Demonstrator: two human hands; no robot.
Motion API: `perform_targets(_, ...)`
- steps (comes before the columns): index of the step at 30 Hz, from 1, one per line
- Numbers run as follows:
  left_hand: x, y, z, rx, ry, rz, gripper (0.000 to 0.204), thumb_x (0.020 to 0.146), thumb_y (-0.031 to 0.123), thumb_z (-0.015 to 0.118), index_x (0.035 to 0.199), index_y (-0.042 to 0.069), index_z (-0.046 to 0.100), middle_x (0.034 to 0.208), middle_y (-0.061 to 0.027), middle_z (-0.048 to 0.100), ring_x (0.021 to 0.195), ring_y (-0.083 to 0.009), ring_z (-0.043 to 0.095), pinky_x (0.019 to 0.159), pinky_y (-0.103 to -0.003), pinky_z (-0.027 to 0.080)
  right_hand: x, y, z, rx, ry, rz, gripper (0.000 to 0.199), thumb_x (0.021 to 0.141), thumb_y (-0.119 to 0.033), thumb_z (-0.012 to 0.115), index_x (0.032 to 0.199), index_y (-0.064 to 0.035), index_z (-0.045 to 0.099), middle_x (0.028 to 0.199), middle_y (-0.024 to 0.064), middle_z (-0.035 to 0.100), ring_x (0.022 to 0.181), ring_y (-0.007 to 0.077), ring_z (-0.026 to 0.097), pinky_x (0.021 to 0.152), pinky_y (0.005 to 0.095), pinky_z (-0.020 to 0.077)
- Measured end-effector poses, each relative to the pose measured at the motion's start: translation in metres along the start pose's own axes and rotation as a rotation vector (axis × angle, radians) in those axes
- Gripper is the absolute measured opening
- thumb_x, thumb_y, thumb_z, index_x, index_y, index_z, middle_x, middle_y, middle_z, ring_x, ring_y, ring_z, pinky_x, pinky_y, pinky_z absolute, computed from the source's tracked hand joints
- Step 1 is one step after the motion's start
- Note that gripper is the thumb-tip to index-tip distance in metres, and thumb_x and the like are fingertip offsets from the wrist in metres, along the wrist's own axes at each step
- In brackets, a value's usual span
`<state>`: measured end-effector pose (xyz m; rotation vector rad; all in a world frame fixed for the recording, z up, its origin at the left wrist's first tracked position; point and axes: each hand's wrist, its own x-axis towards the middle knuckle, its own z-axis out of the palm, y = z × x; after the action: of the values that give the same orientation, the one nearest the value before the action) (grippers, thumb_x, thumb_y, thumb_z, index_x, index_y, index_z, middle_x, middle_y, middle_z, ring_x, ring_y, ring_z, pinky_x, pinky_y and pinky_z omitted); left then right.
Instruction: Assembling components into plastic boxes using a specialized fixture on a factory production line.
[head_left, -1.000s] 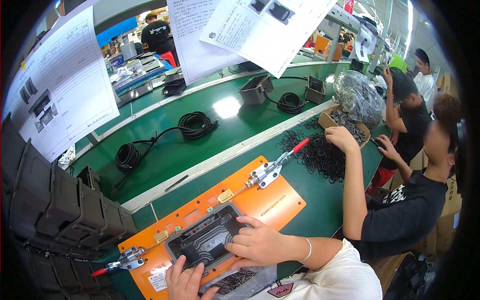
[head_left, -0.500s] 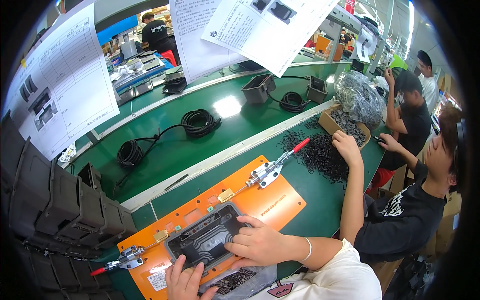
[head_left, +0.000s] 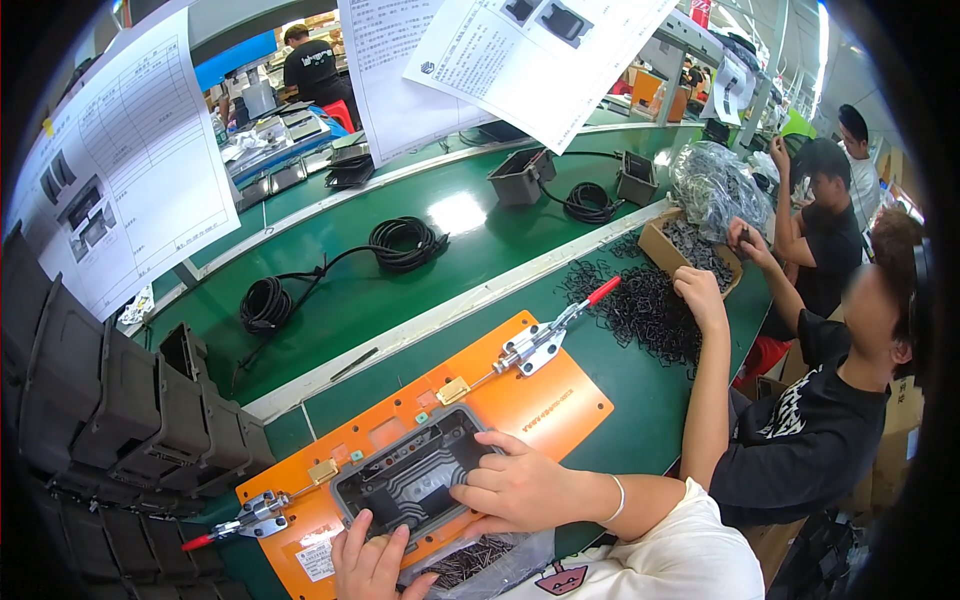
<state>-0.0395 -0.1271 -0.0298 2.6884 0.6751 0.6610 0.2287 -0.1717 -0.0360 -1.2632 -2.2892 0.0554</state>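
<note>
A grey rectangular housing [head_left: 398, 466], its cavity facing up and its inner ribs showing, lies on an orange fixture board [head_left: 560, 402]. My right hand [head_left: 520, 485] grips its right end, fingers bent over the rim and partly inside. At the near left corner my left hand [head_left: 372, 562] holds the rim, fingertips on the edge; its lower part is cut off by the picture. Two toggle clamps with red handles, one on the right [head_left: 535, 347] and one on the left [head_left: 255, 518], flank the housing. Small brass-coloured blocks [head_left: 453, 390] sit along its far side.
A plastic bag of screws [head_left: 475, 562] lies near me. Grey housings [head_left: 130, 400] are stacked left. Beyond are a green conveyor with coiled black cables [head_left: 403, 245], a pile of black clips [head_left: 640, 310], and a cardboard box [head_left: 690, 250]. A co-worker's arm [head_left: 708, 400] reaches in at right.
The cables and attached grey boxes on the conveyor have shifted slightly right. The co-worker's far hand has risen beside the cardboard box, holding something dark. My hands stay put.
</note>
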Motion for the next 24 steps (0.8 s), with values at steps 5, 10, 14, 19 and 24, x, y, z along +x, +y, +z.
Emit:
perform_targets(5, -0.0002, -0.0005, 0.0004, 0.005, 0.006, 0.007, 0.062, 0.083, 0.034, 0.069, 0.132, 0.0, 0.049, 0.108, -0.0176, 0.055, 0.123, -0.0446, 0.045, 0.099, -0.058, 0.033, 0.0, -0.0001, 0.0001, 0.009, 0.0, 0.003, 0.041, 0.082, -0.044, 0.067, 0.102, -0.009, 0.061, 0.076, 0.0004, 0.052, 0.075, 0.0171, 0.058, 0.104, 0.0444, 0.0342)
perform_targets(10, -0.0003, -0.0004, 0.0002, 0.004, 0.002, 0.003, 0.063, 0.083, 0.034, 0.069, 0.133, 0.001, 0.049, 0.107, -0.0174, 0.055, 0.123, -0.0446, 0.045, 0.099, -0.058, 0.033, 0.0003, -0.0003, -0.0003, 0.003, -0.005, 0.0, 0.041, 0.082, -0.044, 0.067, 0.102, -0.0089, 0.062, 0.077, 0.0007, 0.053, 0.076, 0.0173, 0.058, 0.104, 0.0445, 0.0342)
perform_targets(14, -0.0003, -0.0014, 0.0005, -0.006, -0.002, 0.004, 0.064, 0.082, 0.033, 0.069, 0.133, 0.001, 0.049, 0.107, -0.0173, 0.055, 0.123, -0.0446, 0.045, 0.099, -0.057, 0.033, 0.0007, -0.001, -0.0015, 0.006, -0.014, 0.001, 0.041, 0.083, -0.044, 0.065, 0.101, -0.0072, 0.061, 0.078, 0.0019, 0.054, 0.077, 0.0184, 0.058, 0.104, 0.0449, 0.0347)
perform_targets(19, -0.0006, -0.0011, 0.0006, -0.002, 0.003, 0.007, 0.064, 0.082, 0.033, 0.07, 0.133, 0.001, 0.049, 0.107, -0.0174, 0.055, 0.122, -0.0446, 0.045, 0.099, -0.057, 0.033, 0.0005, -0.0012, -0.0019, 0.014, -0.018, -0.003, 0.041, 0.084, -0.043, 0.064, 0.099, -0.0055, 0.059, 0.079, 0.003, 0.055, 0.078, 0.0197, 0.058, 0.103, 0.0454, 0.0353)
perform_targets(24, 0.0, 0.0, 0.0003, 0.0, 0.004, 0.002, 0.063, 0.082, 0.032, 0.069, 0.132, 0.001, 0.049, 0.107, -0.0177, 0.054, 0.122, -0.0447, 0.045, 0.098, -0.057, 0.034, 0.0008, -0.0014, -0.0026, 0.018, -0.018, 0.001, 0.04, 0.084, -0.043, 0.064, 0.099, -0.0055, 0.059, 0.08, 0.0033, 0.055, 0.078, 0.0199, 0.058, 0.103, 0.0458, 0.035)
